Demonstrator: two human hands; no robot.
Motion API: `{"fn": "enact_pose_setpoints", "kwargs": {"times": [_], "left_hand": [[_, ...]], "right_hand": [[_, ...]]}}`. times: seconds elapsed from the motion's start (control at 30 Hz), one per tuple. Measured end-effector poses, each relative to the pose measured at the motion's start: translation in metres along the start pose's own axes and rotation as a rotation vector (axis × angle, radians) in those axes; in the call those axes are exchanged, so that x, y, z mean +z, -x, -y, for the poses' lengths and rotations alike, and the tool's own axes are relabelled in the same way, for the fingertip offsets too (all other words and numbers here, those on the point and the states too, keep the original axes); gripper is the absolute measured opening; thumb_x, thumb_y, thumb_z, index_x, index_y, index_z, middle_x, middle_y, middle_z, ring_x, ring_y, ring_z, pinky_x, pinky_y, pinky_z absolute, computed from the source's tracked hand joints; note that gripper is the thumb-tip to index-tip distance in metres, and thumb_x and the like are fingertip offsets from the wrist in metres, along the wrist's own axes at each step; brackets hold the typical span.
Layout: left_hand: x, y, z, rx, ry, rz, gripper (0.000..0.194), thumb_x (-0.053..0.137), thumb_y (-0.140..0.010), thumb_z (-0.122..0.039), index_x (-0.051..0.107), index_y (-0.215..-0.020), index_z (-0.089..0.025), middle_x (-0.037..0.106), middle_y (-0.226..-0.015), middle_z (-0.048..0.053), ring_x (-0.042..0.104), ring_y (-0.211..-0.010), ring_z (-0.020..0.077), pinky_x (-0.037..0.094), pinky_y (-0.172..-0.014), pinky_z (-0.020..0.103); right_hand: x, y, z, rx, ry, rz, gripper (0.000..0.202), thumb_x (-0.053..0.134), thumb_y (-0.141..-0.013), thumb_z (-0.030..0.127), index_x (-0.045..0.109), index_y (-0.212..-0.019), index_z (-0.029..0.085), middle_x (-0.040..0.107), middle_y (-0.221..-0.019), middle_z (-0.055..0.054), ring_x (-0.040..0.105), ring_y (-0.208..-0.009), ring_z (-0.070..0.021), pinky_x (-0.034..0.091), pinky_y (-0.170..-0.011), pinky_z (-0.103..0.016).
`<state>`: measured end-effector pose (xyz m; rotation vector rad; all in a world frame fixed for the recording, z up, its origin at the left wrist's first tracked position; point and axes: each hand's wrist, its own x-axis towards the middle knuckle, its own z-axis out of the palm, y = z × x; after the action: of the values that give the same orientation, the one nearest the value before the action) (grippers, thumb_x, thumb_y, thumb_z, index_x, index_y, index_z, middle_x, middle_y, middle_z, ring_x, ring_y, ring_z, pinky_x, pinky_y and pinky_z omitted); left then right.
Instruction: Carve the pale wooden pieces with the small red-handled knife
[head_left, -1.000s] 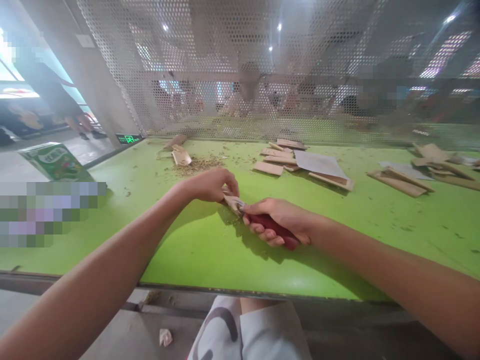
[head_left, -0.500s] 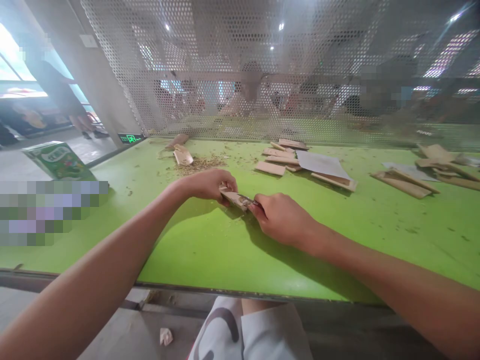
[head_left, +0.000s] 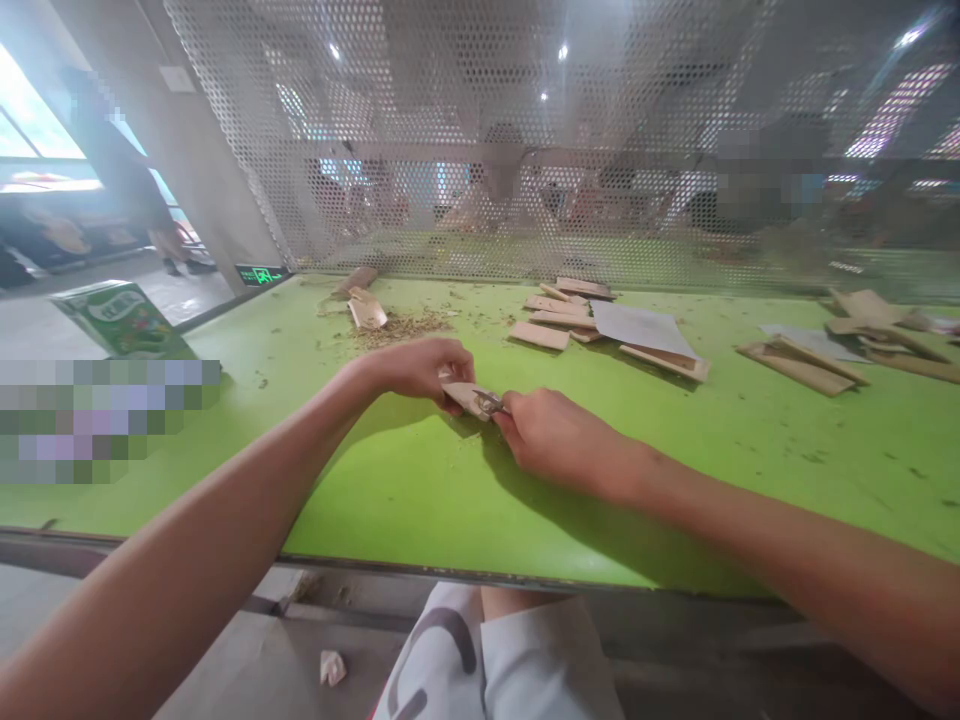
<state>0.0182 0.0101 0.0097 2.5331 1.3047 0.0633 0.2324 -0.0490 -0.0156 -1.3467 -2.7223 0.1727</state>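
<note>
My left hand is closed around one end of a short, pale tan strip, stiff and slightly curved like dried bark or husk. My right hand grips a small, thin metal tool, whose shiny front part rests on the near end of the strip. Most of the tool is inside my fingers, so its exact kind cannot be made out. Both hands are just above the green table, and tiny crumbs lie beneath them.
Brown shavings and a tan husk piece lie at the back left. Several tan strips surround a white sheet; more strips lie right. A green box stands left. A perforated metal screen rises behind the table.
The strip has turned slightly in my left hand, showing more of its end. My right hand has shifted a little with the metal tool, still against the strip.
</note>
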Motion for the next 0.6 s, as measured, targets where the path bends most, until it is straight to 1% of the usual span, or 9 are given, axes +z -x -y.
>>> {"fn": "enact_pose_setpoints", "kwargs": {"times": [0.07,0.13,0.2,0.27,0.3,0.37,0.47,0.53,0.6], "left_hand": [[0.000,0.000,-0.001,-0.007,0.013,0.002,0.037,0.075,-0.064,-0.036,0.066,-0.095,-0.019,0.065,-0.103,0.002,0.058,-0.090,0.0166,0.040,-0.072,0.023],[0.000,0.000,-0.002,-0.016,0.020,0.011,0.035,0.074,-0.065,-0.034,0.066,-0.095,-0.018,0.066,-0.102,0.003,0.059,-0.089,0.0166,0.040,-0.072,0.023],[-0.001,0.000,-0.003,-0.012,0.019,0.013,0.034,0.074,-0.065,-0.033,0.067,-0.095,-0.018,0.067,-0.102,0.003,0.059,-0.090,0.0169,0.041,-0.073,0.024],[-0.001,0.000,-0.003,-0.005,0.020,0.011,0.036,0.074,-0.065,-0.032,0.067,-0.097,-0.018,0.067,-0.102,0.003,0.059,-0.092,0.0173,0.041,-0.074,0.024],[-0.001,0.000,-0.003,-0.001,0.022,0.010,0.037,0.075,-0.064,-0.032,0.067,-0.097,-0.019,0.067,-0.103,0.003,0.059,-0.092,0.0175,0.041,-0.074,0.024],[-0.001,-0.001,-0.002,0.003,0.026,0.008,0.037,0.075,-0.064,-0.033,0.067,-0.097,-0.019,0.067,-0.105,0.003,0.059,-0.093,0.0176,0.041,-0.074,0.024],[0.000,-0.002,-0.001,0.000,0.013,0.004,0.036,0.076,-0.064,-0.033,0.067,-0.096,-0.019,0.067,-0.104,0.003,0.059,-0.091,0.0172,0.041,-0.074,0.025],[0.000,-0.003,-0.001,-0.007,-0.001,-0.002,0.033,0.075,-0.064,-0.032,0.067,-0.094,-0.019,0.066,-0.103,0.002,0.059,-0.090,0.0170,0.041,-0.074,0.025],[0.000,-0.003,-0.001,-0.005,-0.008,-0.001,0.033,0.075,-0.064,-0.032,0.067,-0.093,-0.019,0.066,-0.102,0.002,0.058,-0.090,0.0172,0.040,-0.074,0.025]], "right_hand": [[-0.003,-0.001,-0.001,-0.006,-0.026,0.040,0.041,0.029,-0.098,0.033,0.063,-0.086,0.015,0.067,-0.073,-0.013,0.057,-0.053,-0.0166,0.032,-0.050,-0.027],[-0.004,-0.001,0.001,-0.011,0.011,0.049,0.034,0.033,-0.096,0.028,0.063,-0.087,0.014,0.068,-0.073,-0.013,0.058,-0.054,-0.0173,0.032,-0.050,-0.028],[-0.003,0.001,0.003,-0.014,0.100,0.009,0.023,0.040,-0.090,0.021,0.062,-0.091,0.014,0.068,-0.073,-0.013,0.060,-0.056,-0.0195,0.031,-0.050,-0.028],[-0.001,0.002,0.005,-0.022,0.172,-0.043,0.019,0.043,-0.085,0.014,0.061,-0.092,0.014,0.067,-0.071,-0.013,0.061,-0.058,-0.0214,0.030,-0.050,-0.029],[0.000,0.003,0.005,-0.027,0.174,-0.050,0.018,0.043,-0.085,0.014,0.060,-0.091,0.015,0.067,-0.069,-0.012,0.060,-0.057,-0.0213,0.029,-0.049,-0.029],[0.001,0.001,0.002,-0.040,0.104,-0.027,0.019,0.041,-0.088,0.019,0.060,-0.087,0.016,0.066,-0.069,-0.011,0.058,-0.053,-0.0190,0.027,-0.048,-0.029],[0.001,-0.003,-0.005,-0.040,-0.039,0.018,0.032,0.033,-0.095,0.031,0.058,-0.080,0.017,0.066,-0.071,-0.011,0.055,-0.052,-0.0159,0.028,-0.048,-0.028],[0.001,-0.004,-0.008,-0.022,-0.077,0.016,0.037,0.030,-0.096,0.034,0.058,-0.078,0.017,0.066,-0.074,-0.011,0.055,-0.054,-0.0157,0.029,-0.050,-0.027],[0.002,-0.004,-0.008,0.002,-0.084,0.005,0.037,0.030,-0.097,0.035,0.058,-0.081,0.017,0.066,-0.075,-0.011,0.056,-0.056,-0.0158,0.030,-0.051,-0.027]]}}
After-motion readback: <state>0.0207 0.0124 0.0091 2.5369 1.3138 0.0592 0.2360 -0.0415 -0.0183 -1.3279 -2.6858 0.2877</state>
